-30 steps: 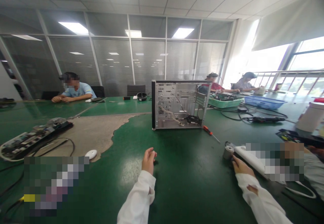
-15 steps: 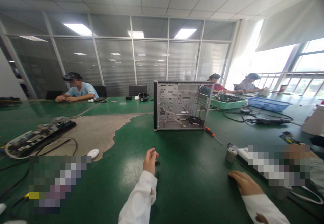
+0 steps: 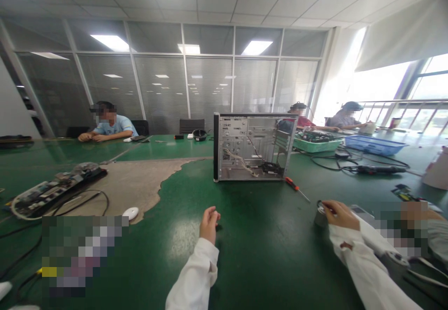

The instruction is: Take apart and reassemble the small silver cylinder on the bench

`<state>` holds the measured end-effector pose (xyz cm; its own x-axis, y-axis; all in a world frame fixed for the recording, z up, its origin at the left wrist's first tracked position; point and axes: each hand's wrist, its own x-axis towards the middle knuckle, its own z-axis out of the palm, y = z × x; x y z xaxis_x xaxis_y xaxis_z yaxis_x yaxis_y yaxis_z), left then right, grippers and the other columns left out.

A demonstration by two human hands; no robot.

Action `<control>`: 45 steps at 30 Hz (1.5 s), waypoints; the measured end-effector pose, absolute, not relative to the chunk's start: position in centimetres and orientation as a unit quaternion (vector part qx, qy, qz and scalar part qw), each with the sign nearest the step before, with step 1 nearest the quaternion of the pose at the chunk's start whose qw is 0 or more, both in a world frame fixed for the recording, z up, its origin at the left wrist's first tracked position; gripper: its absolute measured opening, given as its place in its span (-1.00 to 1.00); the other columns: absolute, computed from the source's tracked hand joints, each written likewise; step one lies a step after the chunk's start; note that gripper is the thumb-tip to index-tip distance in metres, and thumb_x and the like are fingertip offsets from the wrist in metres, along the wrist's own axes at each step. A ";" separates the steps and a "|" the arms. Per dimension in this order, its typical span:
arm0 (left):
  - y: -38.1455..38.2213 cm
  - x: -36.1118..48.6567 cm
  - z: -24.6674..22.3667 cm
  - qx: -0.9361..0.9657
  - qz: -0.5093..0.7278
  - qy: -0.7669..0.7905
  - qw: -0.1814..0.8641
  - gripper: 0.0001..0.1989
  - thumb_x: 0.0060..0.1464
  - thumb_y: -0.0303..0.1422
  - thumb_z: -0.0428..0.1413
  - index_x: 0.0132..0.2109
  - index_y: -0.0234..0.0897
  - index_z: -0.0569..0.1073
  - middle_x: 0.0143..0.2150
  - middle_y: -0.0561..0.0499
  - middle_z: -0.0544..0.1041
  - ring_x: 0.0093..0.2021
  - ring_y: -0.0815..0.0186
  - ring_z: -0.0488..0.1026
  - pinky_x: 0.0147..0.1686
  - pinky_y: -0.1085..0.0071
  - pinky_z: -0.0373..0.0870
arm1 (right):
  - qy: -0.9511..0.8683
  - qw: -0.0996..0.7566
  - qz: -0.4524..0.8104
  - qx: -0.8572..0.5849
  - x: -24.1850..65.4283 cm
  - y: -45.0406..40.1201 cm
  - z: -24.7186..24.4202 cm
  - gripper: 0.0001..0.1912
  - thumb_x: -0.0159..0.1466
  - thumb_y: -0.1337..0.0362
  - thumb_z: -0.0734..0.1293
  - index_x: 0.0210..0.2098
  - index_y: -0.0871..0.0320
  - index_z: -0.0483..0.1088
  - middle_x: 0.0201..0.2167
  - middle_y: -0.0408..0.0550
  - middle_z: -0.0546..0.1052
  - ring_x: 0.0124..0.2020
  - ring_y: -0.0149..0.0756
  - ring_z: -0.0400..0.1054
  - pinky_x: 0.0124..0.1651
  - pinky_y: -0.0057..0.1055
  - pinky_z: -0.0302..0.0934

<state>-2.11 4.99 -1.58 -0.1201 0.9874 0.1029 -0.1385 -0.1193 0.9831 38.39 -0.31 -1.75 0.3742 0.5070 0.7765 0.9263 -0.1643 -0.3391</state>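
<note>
Right grip (image 3: 339,214), half-curled, touches the grey cylinder (image 3: 320,218) right of the silver metal computer case (image 3: 257,135); hold unclear, I'd pinch its stiff-looking sides.

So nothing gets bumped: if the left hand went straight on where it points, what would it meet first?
The left hand would likely meet the computer case, near its lower left corner; depth is unclear.

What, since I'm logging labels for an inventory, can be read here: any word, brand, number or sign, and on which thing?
None can be read.
Case: any markings are too small to read.
Cylinder, partly covered by the right hand: no legible marking.
Pixelated patches: whatever is under them cannot be read.
</note>
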 end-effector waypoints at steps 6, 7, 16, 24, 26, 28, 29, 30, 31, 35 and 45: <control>4.9 -2.0 -1.4 0.464 0.585 0.464 0.477 -0.67 -0.18 -0.23 0.03 -0.25 -0.33 0.34 -0.42 -0.04 0.46 -0.38 0.31 0.41 -0.49 0.47 0.27 | -0.480 0.421 -0.237 -0.732 39.0 -0.1 -3.5 -0.65 0.04 0.07 0.12 -0.38 0.15 0.38 -0.36 -0.07 0.44 -0.47 -0.35 0.30 -0.41 -0.46 0.16; 5.0 -2.0 -1.4 0.463 0.585 0.464 0.477 -0.68 -0.18 -0.23 0.03 -0.25 -0.33 0.34 -0.42 -0.04 0.46 -0.38 0.31 0.41 -0.49 0.47 0.26 | -0.473 0.425 -0.233 -0.736 39.1 -0.1 -3.6 -0.65 0.03 0.07 0.13 -0.38 0.16 0.38 -0.37 -0.07 0.44 -0.48 -0.35 0.31 -0.41 -0.46 0.16; 4.8 -2.0 -1.1 0.461 0.584 0.468 0.477 -0.67 -0.20 -0.21 0.05 -0.26 -0.32 0.35 -0.43 -0.04 0.46 -0.38 0.30 0.42 -0.50 0.46 0.27 | -0.380 0.476 -0.133 -0.781 38.8 -0.6 -3.5 -0.62 -0.03 0.02 0.17 -0.37 0.13 0.40 -0.44 -0.11 0.46 -0.50 -0.30 0.35 -0.45 -0.43 0.16; 4.8 -1.9 -1.1 0.458 0.587 0.465 0.479 -0.67 -0.20 -0.21 0.05 -0.26 -0.33 0.34 -0.42 -0.04 0.46 -0.38 0.31 0.41 -0.50 0.47 0.27 | -0.402 0.487 -0.150 -0.761 38.6 -0.1 -2.9 -0.65 -0.02 0.06 0.18 -0.37 0.16 0.40 -0.42 -0.08 0.46 -0.44 -0.30 0.35 -0.37 -0.44 0.16; 4.7 -1.9 -1.1 0.457 0.588 0.467 0.477 -0.67 -0.20 -0.21 0.05 -0.26 -0.32 0.35 -0.43 -0.04 0.46 -0.38 0.31 0.41 -0.49 0.47 0.27 | -0.417 0.483 -0.144 -0.756 38.7 0.3 -3.1 -0.64 -0.01 0.05 0.18 -0.37 0.16 0.39 -0.42 -0.08 0.46 -0.47 -0.31 0.34 -0.38 -0.44 0.17; 4.7 -1.9 -1.0 0.454 0.588 0.470 0.476 -0.67 -0.21 -0.20 0.05 -0.27 -0.32 0.35 -0.43 -0.04 0.46 -0.38 0.31 0.41 -0.49 0.47 0.26 | -0.430 0.482 -0.147 -0.749 38.8 0.5 -3.3 -0.64 -0.01 0.05 0.17 -0.38 0.16 0.39 -0.41 -0.08 0.46 -0.47 -0.32 0.34 -0.39 -0.44 0.18; 4.6 -1.9 -0.9 0.454 0.587 0.472 0.476 -0.66 -0.22 -0.20 0.06 -0.28 -0.32 0.36 -0.43 -0.04 0.46 -0.39 0.31 0.41 -0.49 0.47 0.26 | -0.434 0.480 -0.152 -0.747 38.9 0.5 -3.4 -0.64 -0.01 0.04 0.16 -0.38 0.16 0.39 -0.40 -0.07 0.45 -0.47 -0.32 0.34 -0.40 -0.43 0.18; 4.6 -1.9 -0.9 0.453 0.587 0.474 0.475 -0.66 -0.23 -0.19 0.06 -0.28 -0.32 0.36 -0.44 -0.03 0.46 -0.39 0.31 0.41 -0.50 0.47 0.26 | -0.436 0.478 -0.157 -0.746 38.9 0.5 -3.5 -0.63 -0.01 0.04 0.16 -0.38 0.16 0.39 -0.40 -0.07 0.45 -0.47 -0.32 0.34 -0.40 -0.43 0.18; 4.6 -1.8 -0.9 0.452 0.587 0.474 0.475 -0.65 -0.23 -0.19 0.06 -0.28 -0.32 0.36 -0.44 -0.03 0.46 -0.39 0.31 0.41 -0.49 0.47 0.26 | -0.437 0.475 -0.161 -0.747 38.9 0.5 -3.5 -0.63 -0.01 0.04 0.16 -0.38 0.15 0.39 -0.40 -0.08 0.45 -0.47 -0.31 0.34 -0.40 -0.42 0.18; 4.7 -1.8 -0.9 0.455 0.589 0.470 0.474 -0.66 -0.22 -0.20 0.06 -0.27 -0.31 0.36 -0.43 -0.04 0.46 -0.39 0.31 0.41 -0.49 0.47 0.27 | -0.428 0.467 -0.165 -0.756 38.7 0.2 -3.3 -0.64 0.00 0.04 0.16 -0.37 0.14 0.39 -0.43 -0.09 0.46 -0.46 -0.30 0.34 -0.41 -0.42 0.17; 4.8 -1.8 -1.2 0.460 0.584 0.469 0.478 -0.67 -0.20 -0.22 0.05 -0.25 -0.31 0.35 -0.41 -0.04 0.46 -0.38 0.31 0.41 -0.47 0.46 0.26 | -0.424 0.487 -0.155 -0.748 39.0 -0.2 -3.5 -0.64 -0.01 0.04 0.18 -0.39 0.16 0.39 -0.41 -0.06 0.46 -0.44 -0.28 0.34 -0.39 -0.41 0.18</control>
